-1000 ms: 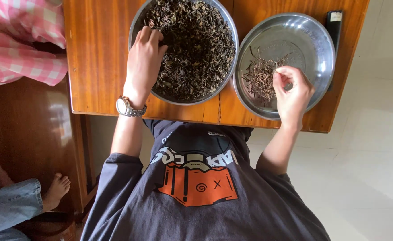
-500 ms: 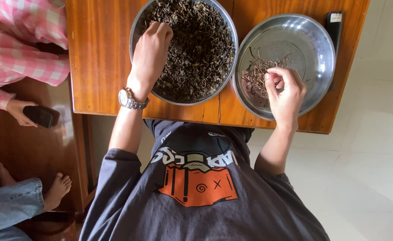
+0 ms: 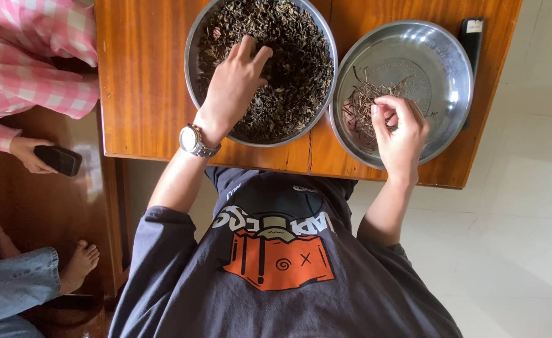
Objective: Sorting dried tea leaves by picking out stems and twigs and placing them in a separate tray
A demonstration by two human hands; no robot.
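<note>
A large steel bowl (image 3: 196,75) full of dark dried leaves (image 3: 294,56) stands on the wooden table (image 3: 141,81). My left hand (image 3: 233,84), with a watch on its wrist, lies on the leaves with its fingers spread. To the right a second steel bowl (image 3: 442,69) holds a small heap of thin dried stems (image 3: 357,109). My right hand (image 3: 400,128) hovers over this bowl's near side, fingers curled and pinched together on a few stems at the heap's edge.
A black slim object (image 3: 473,37) lies at the table's right edge behind the stem bowl. At the left another person in a pink checked garment (image 3: 25,56) holds a dark phone (image 3: 60,159). Bare feet (image 3: 78,263) rest by the wooden bench.
My left hand has slid from the leaf bowl's left rim toward its middle. My right hand has shifted slightly left over the stems. The other person's hand with the phone has come into view.
</note>
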